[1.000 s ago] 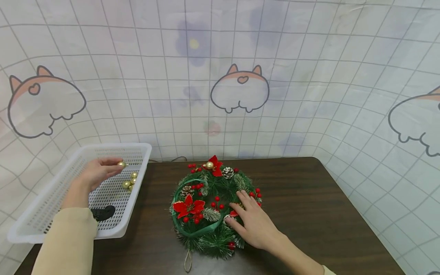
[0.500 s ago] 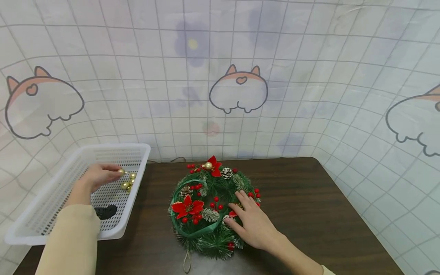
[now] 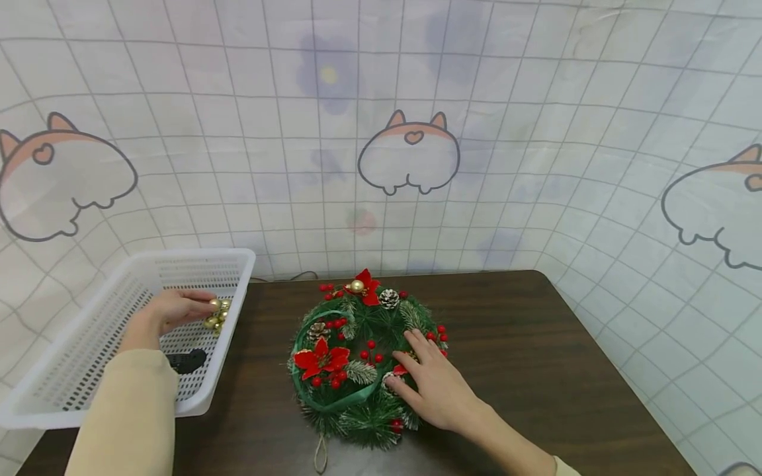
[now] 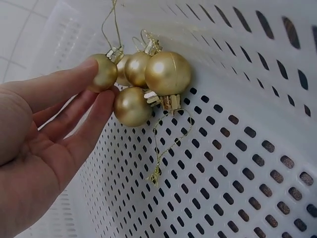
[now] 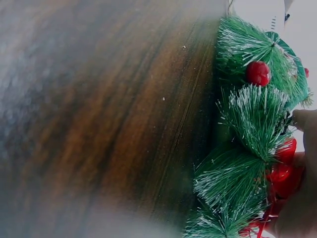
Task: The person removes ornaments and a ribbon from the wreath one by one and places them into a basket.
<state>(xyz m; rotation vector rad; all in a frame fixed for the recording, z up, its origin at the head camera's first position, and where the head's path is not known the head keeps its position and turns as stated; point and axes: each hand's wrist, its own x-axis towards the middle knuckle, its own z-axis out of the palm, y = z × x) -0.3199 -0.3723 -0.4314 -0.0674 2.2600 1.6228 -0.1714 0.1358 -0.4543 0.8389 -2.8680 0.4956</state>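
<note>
Dark wood table [image 3: 506,324] carries everything; white perforated basket [image 3: 190,404] sits at our left, the wreath [image 3: 363,373] lies flat mid-table, just right of it. Our right hand [image 3: 437,387] rests on the wreath's right side, fingers spread wide, gripping nothing we can make out. Risk there: lean too hard and the red flower under the palm could get crushed, or the wreath could skid, since only one side is weighted. Our left hand [image 3: 169,311] is inside the basket, thumb and fingertips narrowed on one gold ball [image 4: 105,73]. Smooth, round, small contact: we'd expect it to pop out if squeezed off-centre. A black thing [image 3: 189,361] sits near that wrist, too indistinct to identify; a sleeve could drag it. More gold balls [image 4: 168,73] crowd right behind the pinched one; whether it touches them we can't tell. Smallest and worst: the thin cords. The upright cord [image 4: 118,29] and the dangling loop [image 4: 173,139] look snag-prone, so lifting one ball may tow a neighbour or catch a basket slot.
</note>
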